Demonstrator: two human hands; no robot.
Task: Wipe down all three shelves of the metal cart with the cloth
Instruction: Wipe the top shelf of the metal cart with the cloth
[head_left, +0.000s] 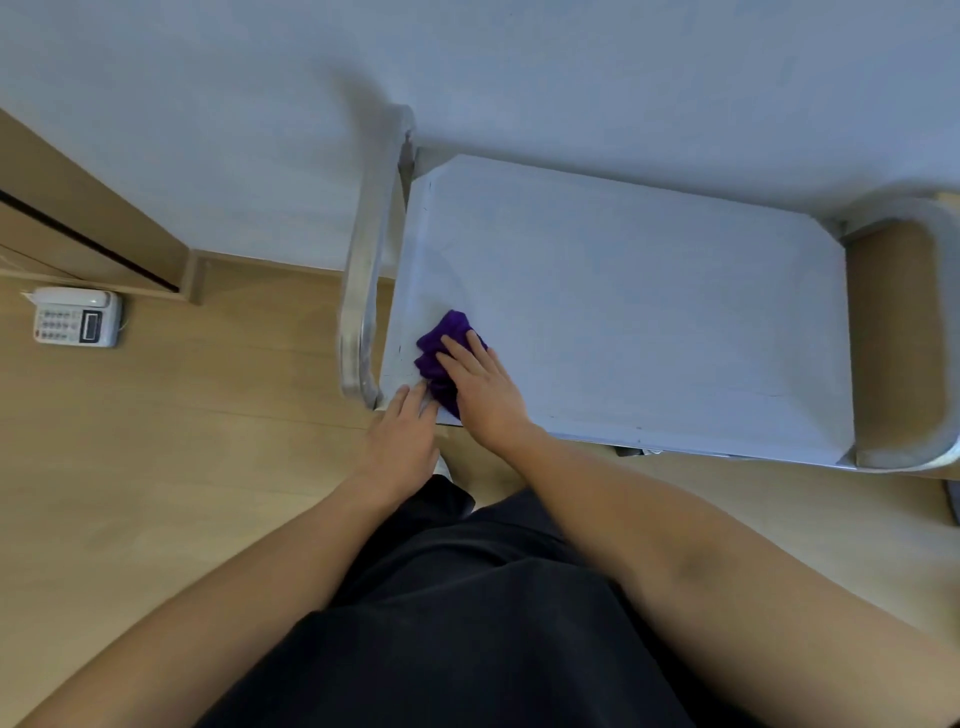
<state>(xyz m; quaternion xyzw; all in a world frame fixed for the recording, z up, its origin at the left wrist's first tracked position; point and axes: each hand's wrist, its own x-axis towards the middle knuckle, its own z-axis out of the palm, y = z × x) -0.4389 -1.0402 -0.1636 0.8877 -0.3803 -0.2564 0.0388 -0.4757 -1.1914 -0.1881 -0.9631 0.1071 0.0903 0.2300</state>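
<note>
R hand (480, 387) is pressing flat, fingers spread, on the purple cloth (441, 358); no closed grip, palm & fingers are just lying over it. The cloth is sitting bunched on the top shelf (649, 312) of the metal cart (883, 467), near the shelf's front-left corner, w/ part of it sticking out past the fingertips toward the far side. L hand (402, 441) is resting at the front edge, right at that corner, fingers loosely extended & touching the rim just beside the cloth; it is holding nothing.

The top shelf is looking pale grey-white, matte, w/ a few faint dark marks along the left edge & near the front-right. Rounded metal handle (363, 291) is running along the cart's left side; a second curved rail (935, 332) is wrapping the right end. Lower shelves are hidden under the top one.

Cart is standing against a white wall (467, 62), on a light wood floor (156, 441). A white desk phone (78, 317) is lying on the floor well left of the cart, by a wooden door frame (88, 234). Person is wearing dark clothing (467, 623), arms bare.
</note>
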